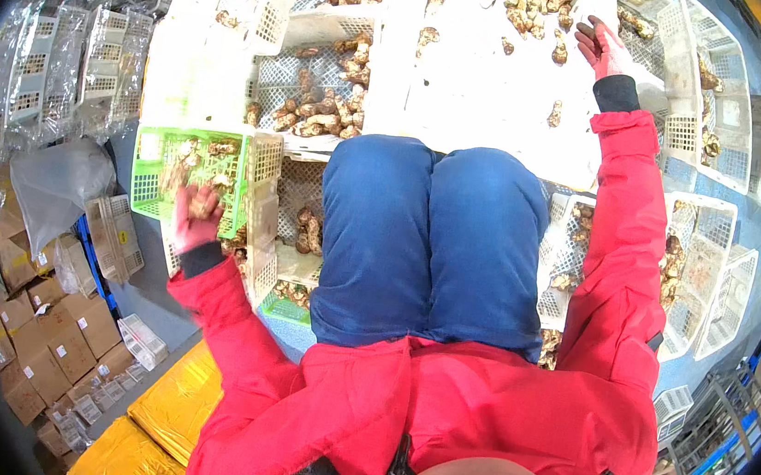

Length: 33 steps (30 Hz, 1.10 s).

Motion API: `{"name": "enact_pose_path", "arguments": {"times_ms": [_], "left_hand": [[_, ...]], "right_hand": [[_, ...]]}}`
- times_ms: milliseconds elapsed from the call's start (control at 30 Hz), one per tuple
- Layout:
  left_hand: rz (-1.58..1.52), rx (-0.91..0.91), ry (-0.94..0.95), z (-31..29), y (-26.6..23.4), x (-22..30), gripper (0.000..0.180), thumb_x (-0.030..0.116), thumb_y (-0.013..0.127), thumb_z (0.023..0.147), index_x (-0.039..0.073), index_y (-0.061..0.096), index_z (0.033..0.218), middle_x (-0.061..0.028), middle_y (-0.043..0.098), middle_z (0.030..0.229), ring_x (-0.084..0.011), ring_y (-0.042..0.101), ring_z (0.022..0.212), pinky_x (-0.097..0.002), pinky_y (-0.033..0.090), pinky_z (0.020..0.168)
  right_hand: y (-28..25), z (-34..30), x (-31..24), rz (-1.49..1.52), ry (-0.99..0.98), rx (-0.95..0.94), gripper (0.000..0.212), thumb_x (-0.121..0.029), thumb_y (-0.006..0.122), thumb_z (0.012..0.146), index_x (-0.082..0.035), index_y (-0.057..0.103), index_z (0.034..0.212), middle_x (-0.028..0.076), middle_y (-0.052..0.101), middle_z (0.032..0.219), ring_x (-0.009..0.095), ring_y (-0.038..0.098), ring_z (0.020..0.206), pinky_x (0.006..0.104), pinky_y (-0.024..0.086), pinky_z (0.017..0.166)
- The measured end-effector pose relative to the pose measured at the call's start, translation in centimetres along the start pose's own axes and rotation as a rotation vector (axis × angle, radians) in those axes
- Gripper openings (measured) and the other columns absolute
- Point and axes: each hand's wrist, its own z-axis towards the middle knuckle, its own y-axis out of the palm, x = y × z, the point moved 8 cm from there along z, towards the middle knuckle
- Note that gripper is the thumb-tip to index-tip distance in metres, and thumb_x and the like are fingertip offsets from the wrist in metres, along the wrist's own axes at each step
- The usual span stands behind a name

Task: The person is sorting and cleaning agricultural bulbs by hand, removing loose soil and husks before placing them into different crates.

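Observation:
At the left, my left hand is closed around a brown-and-pale mushroom, beside the green plastic basket that holds several more mushrooms. Over to the far right, my right hand is open with its fingers apart, between the bright white work surface and a white basket. Loose mushrooms lie along the far part of that surface, and a single mushroom is closer to my knees. I see nothing in the right hand.
White lattice baskets with mushrooms flank my legs, including one basket at left and another at right. Cardboard boxes and stacked, plastic-wrapped baskets stand farther left. Yellow wrapped boxes sit behind me, lower left.

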Motion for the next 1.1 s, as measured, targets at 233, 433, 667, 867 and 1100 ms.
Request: {"name": "enact_pose_path", "arguments": {"times_ms": [233,433,667,867,1100], "left_hand": [[0.01,0.803,-0.401,-11.9,-27.4,-6.1,0.031,0.042,0.056,0.073,0.013,0.051,0.083,-0.0026,0.055,0.075,-0.0219,0.052,0.061,-0.0335,0.042,0.05],[0.722,0.54,0.008,-6.5,-11.6,-0.1,0.035,0.028,0.053,0.08,0.001,0.049,0.102,-0.0109,0.057,0.089,-0.0141,0.055,0.069,-0.024,0.045,0.06],[0.755,-0.009,0.14,1.6,11.4,-5.0,0.035,0.02,0.044,0.084,-0.005,0.042,0.11,-0.0159,0.054,0.098,-0.0194,0.055,0.082,-0.0285,0.043,0.074],[0.672,-0.309,0.123,5.9,24.0,-8.5,0.031,0.015,0.042,0.084,-0.006,0.042,0.108,-0.0152,0.054,0.097,-0.0187,0.055,0.084,-0.0277,0.043,0.074],[0.64,-0.439,-0.006,7.0,27.0,-10.9,0.031,0.017,0.042,0.084,-0.004,0.044,0.107,-0.0134,0.054,0.096,-0.0155,0.054,0.083,-0.0259,0.043,0.072]], "right_hand": [[0.0,4.7,7.4,-0.289,0.226,0.116,0.025,-0.013,0.051,0.078,-0.008,0.053,0.103,0.006,0.059,0.081,0.014,0.056,0.062,0.0221,0.044,0.049],[-0.2,10.6,10.2,-1.207,0.04,0.1,0.041,-0.033,0.053,0.071,-0.016,0.052,0.108,0.008,0.06,0.089,0.019,0.056,0.079,0.0296,0.044,0.069],[6.8,12.5,14.9,-1.756,-0.051,0.008,0.052,-0.034,0.058,0.071,-0.021,0.04,0.118,0.011,0.05,0.109,0.026,0.05,0.097,0.0373,0.042,0.078],[5.8,12.7,14.3,-1.618,-0.21,0.145,0.028,-0.021,0.044,0.075,-0.019,0.052,0.102,0.011,0.058,0.095,0.026,0.055,0.089,0.0364,0.044,0.073],[3.7,11.0,11.6,-1.411,0.009,0.016,0.04,-0.032,0.052,0.07,-0.019,0.052,0.108,0.01,0.056,0.1,0.026,0.053,0.091,0.0329,0.041,0.08]]}}
